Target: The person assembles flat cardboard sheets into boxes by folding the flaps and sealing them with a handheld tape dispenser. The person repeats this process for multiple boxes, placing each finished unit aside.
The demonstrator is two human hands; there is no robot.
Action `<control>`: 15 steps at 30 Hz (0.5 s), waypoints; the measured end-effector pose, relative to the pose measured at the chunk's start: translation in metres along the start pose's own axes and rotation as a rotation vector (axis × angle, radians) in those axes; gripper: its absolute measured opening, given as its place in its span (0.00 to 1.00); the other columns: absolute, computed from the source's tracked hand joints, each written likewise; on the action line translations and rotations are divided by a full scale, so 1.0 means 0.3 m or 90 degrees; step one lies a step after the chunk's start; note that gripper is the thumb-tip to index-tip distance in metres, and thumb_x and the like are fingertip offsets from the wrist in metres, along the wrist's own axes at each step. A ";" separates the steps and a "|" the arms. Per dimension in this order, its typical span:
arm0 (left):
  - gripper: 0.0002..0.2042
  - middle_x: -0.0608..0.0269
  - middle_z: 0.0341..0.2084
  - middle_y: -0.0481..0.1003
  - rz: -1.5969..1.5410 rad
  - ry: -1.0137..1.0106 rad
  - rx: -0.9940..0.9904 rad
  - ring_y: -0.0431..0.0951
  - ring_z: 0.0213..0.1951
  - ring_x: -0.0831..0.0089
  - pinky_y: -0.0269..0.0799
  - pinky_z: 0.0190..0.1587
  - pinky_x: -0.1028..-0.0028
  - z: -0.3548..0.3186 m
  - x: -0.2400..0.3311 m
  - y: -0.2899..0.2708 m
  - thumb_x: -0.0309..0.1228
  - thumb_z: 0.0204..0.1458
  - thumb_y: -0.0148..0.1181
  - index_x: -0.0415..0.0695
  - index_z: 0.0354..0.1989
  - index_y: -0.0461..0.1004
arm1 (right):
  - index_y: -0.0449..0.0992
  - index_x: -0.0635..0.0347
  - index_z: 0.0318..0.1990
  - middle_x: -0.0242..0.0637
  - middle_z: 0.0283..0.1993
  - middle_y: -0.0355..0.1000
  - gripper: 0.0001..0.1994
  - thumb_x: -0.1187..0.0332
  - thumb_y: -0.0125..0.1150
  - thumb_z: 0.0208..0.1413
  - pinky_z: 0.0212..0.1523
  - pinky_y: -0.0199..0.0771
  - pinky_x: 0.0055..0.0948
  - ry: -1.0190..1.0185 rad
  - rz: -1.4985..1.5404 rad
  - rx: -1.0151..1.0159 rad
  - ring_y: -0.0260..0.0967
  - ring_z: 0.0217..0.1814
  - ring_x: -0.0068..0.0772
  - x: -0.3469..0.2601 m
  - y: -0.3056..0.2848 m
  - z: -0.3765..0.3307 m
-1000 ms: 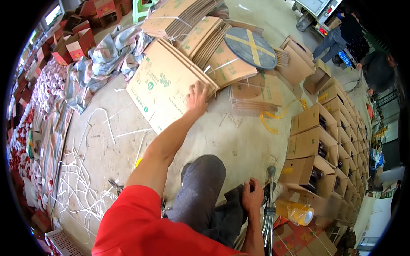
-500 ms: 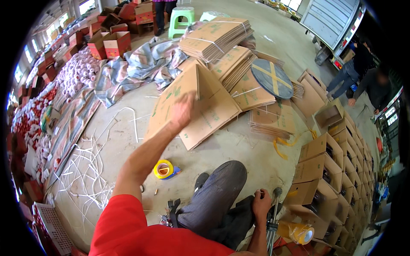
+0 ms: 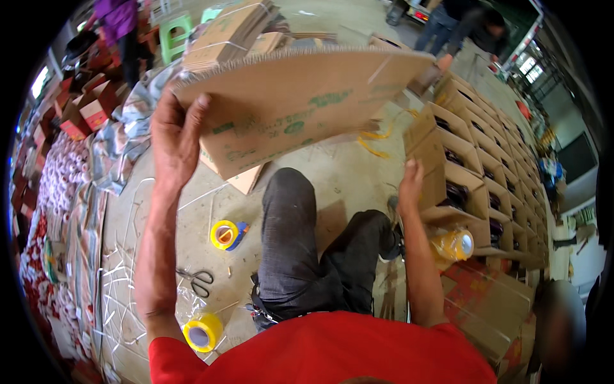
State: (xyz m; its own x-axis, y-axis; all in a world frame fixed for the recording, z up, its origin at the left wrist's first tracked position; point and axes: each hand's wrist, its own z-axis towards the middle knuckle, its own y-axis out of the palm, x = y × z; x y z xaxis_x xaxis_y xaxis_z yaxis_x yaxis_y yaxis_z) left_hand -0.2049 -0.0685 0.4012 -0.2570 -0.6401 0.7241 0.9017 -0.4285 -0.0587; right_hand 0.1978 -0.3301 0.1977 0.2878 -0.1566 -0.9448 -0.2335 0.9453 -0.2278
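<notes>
Along the left edge of the floor (image 3: pixel 192 227) lies a heap of pale, round pieces (image 3: pixel 64 166), with open red boxes (image 3: pixel 96 109) toward the far left corner. A crumpled striped sheet (image 3: pixel 115 160) and tangled white straps (image 3: pixel 118 297) come next.

The left hand (image 3: pixel 176 134) has its grip clamped on the left end of a brown carton (image 3: pixel 275 121), thumb on the green-printed face. The carton is up off the floor, tilted, its rough long edge uppermost and its panel reaching well to the right. Under its lower left corner, 1 pale cardboard piece (image 3: pixel 247 180) rests on the floor.

Nearer the floor's front edge are black-handled scissors (image 3: pixel 201 281) and 2 yellow tape rolls, 1 front (image 3: pixel 203 333) and 1 farther back (image 3: pixel 226 235).

The right hand (image 3: pixel 411 185) is raised, fingers extended, grip apart, with nothing visible in it. It is just beside the open boxes (image 3: pixel 419 141) in rows along the floor's right edge, dark things inside. A wrapped tape roll (image 3: pixel 454 245) lies near their front corner.
</notes>
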 end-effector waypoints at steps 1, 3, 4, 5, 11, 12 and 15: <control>0.12 0.68 0.44 0.79 0.019 -0.049 -0.012 0.75 0.46 0.81 0.72 0.51 0.75 -0.028 -0.097 0.023 0.30 0.68 0.59 0.39 0.55 0.74 | 0.56 0.70 0.74 0.51 0.71 0.66 0.35 0.47 0.46 0.73 0.72 0.59 0.35 -0.006 0.035 0.074 0.63 0.72 0.43 -0.029 -0.038 0.033; 0.11 0.69 0.42 0.79 -0.086 -0.109 -0.012 0.76 0.44 0.80 0.72 0.51 0.74 -0.085 -0.244 0.114 0.31 0.67 0.60 0.40 0.54 0.74 | 0.52 0.68 0.76 0.50 0.73 0.62 0.37 0.45 0.44 0.73 0.75 0.55 0.36 -0.057 0.115 0.166 0.61 0.74 0.42 -0.090 -0.129 0.118; 0.10 0.69 0.41 0.79 -0.123 -0.130 -0.013 0.76 0.44 0.80 0.72 0.51 0.74 -0.114 -0.305 0.152 0.31 0.66 0.61 0.40 0.52 0.75 | 0.49 0.67 0.77 0.50 0.75 0.61 0.39 0.43 0.43 0.73 0.76 0.53 0.37 -0.079 0.160 0.206 0.60 0.76 0.41 -0.107 -0.162 0.130; 0.10 0.69 0.41 0.79 -0.151 -0.160 -0.023 0.75 0.43 0.80 0.72 0.50 0.74 -0.150 -0.377 0.174 0.30 0.65 0.62 0.41 0.50 0.75 | 0.48 0.67 0.77 0.48 0.77 0.58 0.40 0.41 0.41 0.73 0.77 0.53 0.41 -0.027 0.241 0.142 0.60 0.76 0.44 -0.153 -0.174 0.110; 0.08 0.71 0.38 0.76 -0.190 -0.287 -0.135 0.71 0.41 0.82 0.69 0.48 0.76 -0.353 -0.632 0.413 0.28 0.65 0.61 0.42 0.50 0.75 | 0.64 0.64 0.67 0.40 0.60 0.69 0.35 0.41 0.52 0.68 0.65 0.63 0.36 0.207 0.142 0.075 0.68 0.58 0.37 0.186 -0.318 0.157; 0.08 0.71 0.39 0.76 -0.194 -0.285 -0.138 0.71 0.41 0.82 0.69 0.48 0.76 -0.371 -0.667 0.419 0.27 0.65 0.61 0.42 0.50 0.74 | 0.68 0.64 0.64 0.37 0.54 0.72 0.33 0.41 0.56 0.67 0.62 0.64 0.33 0.242 0.119 0.075 0.68 0.53 0.34 0.216 -0.306 0.143; 0.10 0.71 0.41 0.76 -0.196 -0.315 -0.159 0.71 0.45 0.79 0.68 0.52 0.75 -0.472 -0.809 0.464 0.28 0.66 0.59 0.43 0.53 0.74 | 0.64 0.63 0.66 0.36 0.54 0.68 0.37 0.42 0.64 0.63 0.51 0.66 0.31 0.191 0.011 0.101 0.65 0.48 0.29 0.411 -0.379 0.131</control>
State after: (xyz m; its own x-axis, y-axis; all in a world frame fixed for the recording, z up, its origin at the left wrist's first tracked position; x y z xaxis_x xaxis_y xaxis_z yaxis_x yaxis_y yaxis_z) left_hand -0.0663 -0.0631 0.1198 -0.2463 -0.1182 0.9620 0.6886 -0.7198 0.0879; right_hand 0.2962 -0.4455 0.1164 -0.0067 -0.1946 -0.9809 -0.0815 0.9777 -0.1934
